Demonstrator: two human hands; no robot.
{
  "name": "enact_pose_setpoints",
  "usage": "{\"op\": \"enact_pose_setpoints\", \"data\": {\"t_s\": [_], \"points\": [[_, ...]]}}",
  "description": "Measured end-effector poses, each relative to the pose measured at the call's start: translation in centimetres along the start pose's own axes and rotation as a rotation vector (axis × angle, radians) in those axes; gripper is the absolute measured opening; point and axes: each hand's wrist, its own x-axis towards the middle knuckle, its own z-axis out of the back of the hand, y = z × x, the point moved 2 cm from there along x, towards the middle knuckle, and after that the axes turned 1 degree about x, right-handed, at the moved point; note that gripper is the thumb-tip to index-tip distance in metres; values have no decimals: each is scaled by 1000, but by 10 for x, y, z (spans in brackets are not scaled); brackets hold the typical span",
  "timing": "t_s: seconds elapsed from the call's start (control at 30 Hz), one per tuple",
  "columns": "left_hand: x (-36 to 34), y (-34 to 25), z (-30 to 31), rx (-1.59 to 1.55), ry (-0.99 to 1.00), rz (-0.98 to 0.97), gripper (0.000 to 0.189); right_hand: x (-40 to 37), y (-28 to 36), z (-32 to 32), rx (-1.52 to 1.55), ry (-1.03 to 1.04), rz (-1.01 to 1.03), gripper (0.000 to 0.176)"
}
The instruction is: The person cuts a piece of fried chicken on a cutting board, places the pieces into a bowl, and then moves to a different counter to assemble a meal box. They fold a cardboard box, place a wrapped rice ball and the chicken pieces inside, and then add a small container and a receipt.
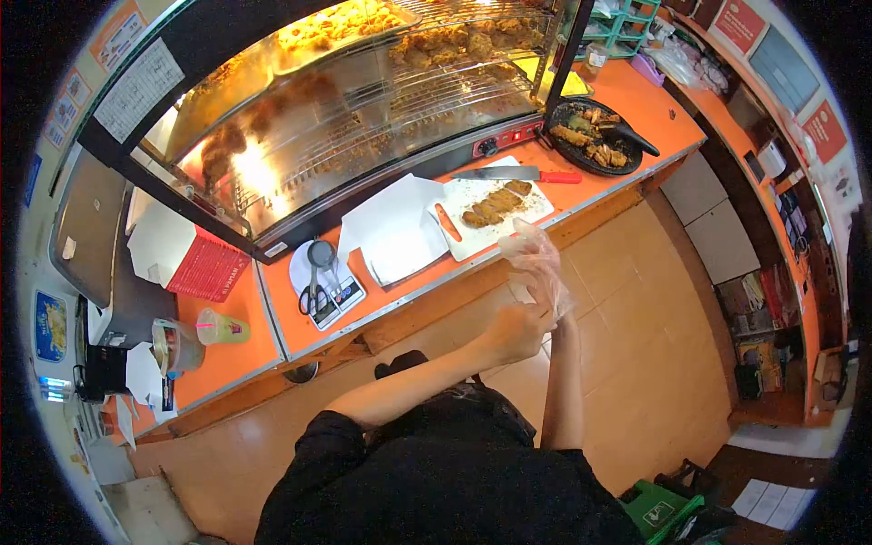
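Note:
My right hand (534, 263) wears a clear plastic glove (556, 283) and is held in front of the counter edge, fingers apart. My bare left hand (516, 334) is closed at the wrist of that hand, pinching the glove's cuff. Just beyond, a white cutting board (468, 243) bears a sliced piece of fried chicken (496, 205). A knife with a red handle (559, 177) lies along the board's far edge. Left of the board stands an open white paper box (400, 250).
A kitchen scale (338, 300) with scissors (312, 298) sits left of the box. A black pan of chicken pieces (595, 162) rests at the right. Behind is a heated display case (363, 109). Red cartons (211, 265) and a drink cup (222, 329) stand on the left counter.

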Motion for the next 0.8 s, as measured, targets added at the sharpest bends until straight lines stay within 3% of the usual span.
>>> {"op": "enact_pose_setpoints", "data": {"t_s": [0.07,0.2,0.27,0.33,0.4,0.43,0.47,0.5,0.57,0.6,0.63,0.7,0.73,0.8], "points": [[-12,10,-18,-61,63,-30,18,14,1,-4,-493,163,430,64],[-21,12,-13,-121,83,-61,20,63,-33,26,-484,74,466,67],[-24,43,2,-123,224,180,21,97,-22,21,-303,-117,398,71],[-32,55,55,-11,97,155,20,115,-14,12,-358,-106,427,73],[-63,102,90,65,-272,442,25,145,3,12,-1146,-226,691,76],[-87,134,101,184,-520,581,30,172,1,16,-1214,-215,667,89],[-106,158,113,246,-596,796,35,199,-3,23,-1219,-209,660,89],[-123,180,121,307,-668,1014,40,228,-10,31,-1493,-163,631,101],[-150,239,109,248,-774,974,43,258,-10,25,-1721,48,412,127],[-156,257,107,199,-881,917,47,253,-7,11,-1727,55,407,127],[-154,264,115,198,-879,927,47,238,-8,-8,-1826,83,341,127],[-147,278,120,-211,-635,1164,51,207,-18,-39,-1982,41,294,119],[-146,277,117,-212,-633,1171,51,205,-29,-44,-1983,46,288,119],[-138,278,115,64,-635,1182,53,213,-41,-49,-1881,-139,327,108]]}}
